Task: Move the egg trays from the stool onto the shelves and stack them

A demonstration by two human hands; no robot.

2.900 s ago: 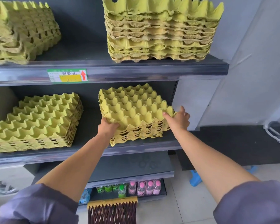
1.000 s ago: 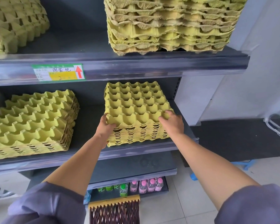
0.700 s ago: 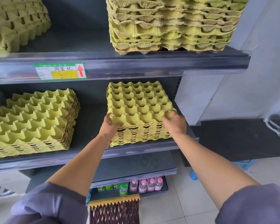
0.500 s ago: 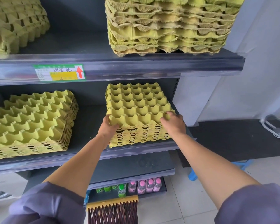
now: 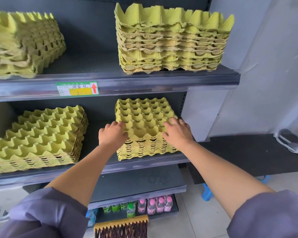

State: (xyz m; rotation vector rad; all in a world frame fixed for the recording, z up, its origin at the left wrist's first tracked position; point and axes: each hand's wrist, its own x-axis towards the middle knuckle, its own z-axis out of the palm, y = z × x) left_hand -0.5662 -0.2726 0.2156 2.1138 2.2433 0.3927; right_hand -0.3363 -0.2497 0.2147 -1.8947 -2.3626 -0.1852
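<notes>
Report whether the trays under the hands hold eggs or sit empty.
Empty on top: every cup of the top tray shows bare pulp. Lower trays: cannot tell.

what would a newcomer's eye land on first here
Four stacks of yellow-green egg trays dominate: upper-left stack, upper-right stack, middle-left stack and middle-right stack. The left hand and right hand rest on the middle-right stack's near corners. A green shelf label with a red arrow sits on the front edge of the upper shelf.

tag on the upper shelf edge reads, probably, 鸡蛋托 and 2 (red up-arrow).
</notes>
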